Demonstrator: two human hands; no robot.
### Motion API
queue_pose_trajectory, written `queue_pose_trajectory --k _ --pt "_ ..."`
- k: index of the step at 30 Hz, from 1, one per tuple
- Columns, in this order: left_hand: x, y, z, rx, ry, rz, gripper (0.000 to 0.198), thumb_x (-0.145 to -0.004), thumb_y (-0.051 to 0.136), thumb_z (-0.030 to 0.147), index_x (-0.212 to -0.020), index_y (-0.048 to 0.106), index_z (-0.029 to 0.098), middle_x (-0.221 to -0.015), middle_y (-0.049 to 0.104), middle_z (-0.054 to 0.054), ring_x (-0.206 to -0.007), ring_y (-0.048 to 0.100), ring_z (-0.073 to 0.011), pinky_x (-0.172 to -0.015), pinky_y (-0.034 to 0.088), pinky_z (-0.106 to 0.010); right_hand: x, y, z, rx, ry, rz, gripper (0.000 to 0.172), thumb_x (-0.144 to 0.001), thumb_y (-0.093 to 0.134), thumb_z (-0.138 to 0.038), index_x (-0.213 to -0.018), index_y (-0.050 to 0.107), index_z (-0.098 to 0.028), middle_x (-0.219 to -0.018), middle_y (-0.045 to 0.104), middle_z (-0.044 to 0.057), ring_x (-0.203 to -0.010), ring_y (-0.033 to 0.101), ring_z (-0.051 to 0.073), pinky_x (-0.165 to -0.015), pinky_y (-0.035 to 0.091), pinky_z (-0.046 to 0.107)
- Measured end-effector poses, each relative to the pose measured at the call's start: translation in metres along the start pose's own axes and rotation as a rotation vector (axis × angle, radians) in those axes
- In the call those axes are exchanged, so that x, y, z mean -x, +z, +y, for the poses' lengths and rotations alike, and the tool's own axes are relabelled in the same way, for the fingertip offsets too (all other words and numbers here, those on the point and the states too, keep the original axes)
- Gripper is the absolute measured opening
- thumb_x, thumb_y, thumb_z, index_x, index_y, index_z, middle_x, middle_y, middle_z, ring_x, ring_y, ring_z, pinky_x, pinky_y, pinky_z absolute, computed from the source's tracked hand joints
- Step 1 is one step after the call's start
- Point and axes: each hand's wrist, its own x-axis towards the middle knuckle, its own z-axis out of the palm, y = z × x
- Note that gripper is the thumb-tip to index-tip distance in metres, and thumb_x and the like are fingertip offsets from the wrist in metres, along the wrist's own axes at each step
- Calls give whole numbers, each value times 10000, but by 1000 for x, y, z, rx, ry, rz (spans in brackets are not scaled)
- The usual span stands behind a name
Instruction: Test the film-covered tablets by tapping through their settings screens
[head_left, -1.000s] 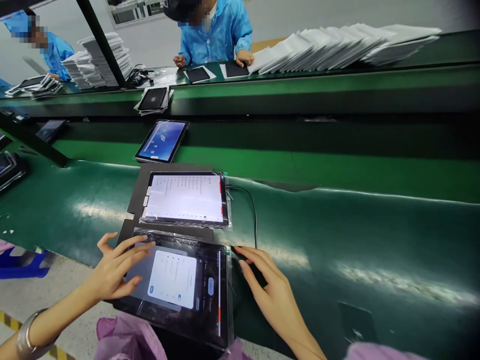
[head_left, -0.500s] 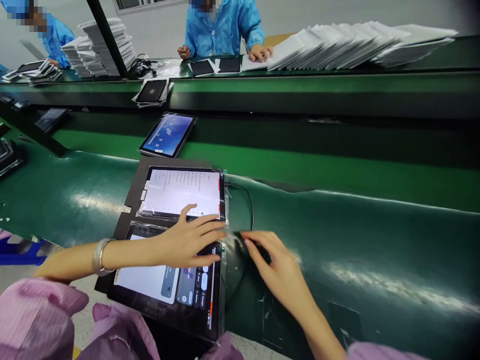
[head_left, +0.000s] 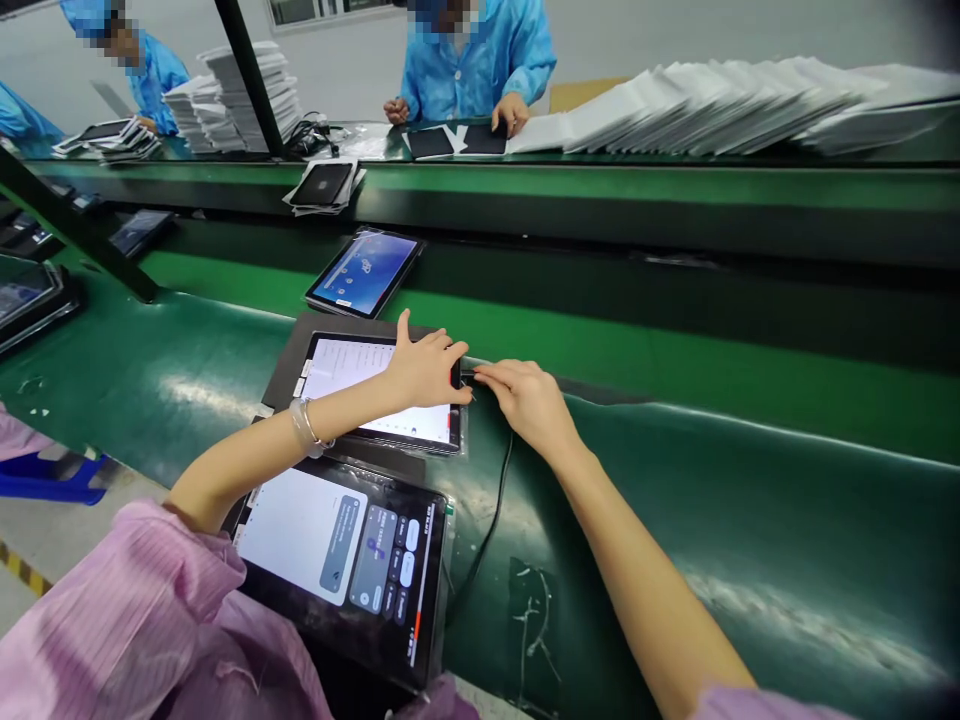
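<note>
Two hands, one tablet, one cable

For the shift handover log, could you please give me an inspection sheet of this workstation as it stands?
Surface: green mat, glossy, wrinkled.
Job's things: far tablet lit; near tablet lit.
Clutter: third tablet on the belt beyond.
Grippers: left hand presses the far tablet's corner; right hand fingertips at its cable end, grip unclear.
Cables: black cable runs beside the near tablet.
Surroundings: white stacks; co-workers in blue coats.
</note>
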Motion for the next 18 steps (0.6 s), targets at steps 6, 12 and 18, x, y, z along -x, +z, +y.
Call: queue_pose_trajectory --k 6,12,18 --pt "9 -6 -4 -32 -40 11 542 -907 743 462 -1313 649 115 -1283 720 -199 -1412 536 -376 -1221 -165 -745 43 -51 40 67 282 270 524 -1046 410 -466 -963 801 -126 -1010 786 219 -904 708 295 -826 492 424" --pt "80 -27 -11 -8 345 31 330 -1071 567 382 -1392 621 330 -1724 311 -18 -1624 172 -281 -1270 -43 -656 165 -57 1 -172 418 286 368 -941 633 -571 -983 800 -245 -871 784 69 -740 731 247 -760 580 390" --pt "183 -19 -21 10 832 123 321 -1047 537 502 -1180 740 292 -1581 551 -14 -1545 286 -324 -1278 -9 -588 210 -27 -8 -322 681 393 435 -852 717 -632 -1019 808 -241 -958 784 76 -797 731 236 -798 574 384"
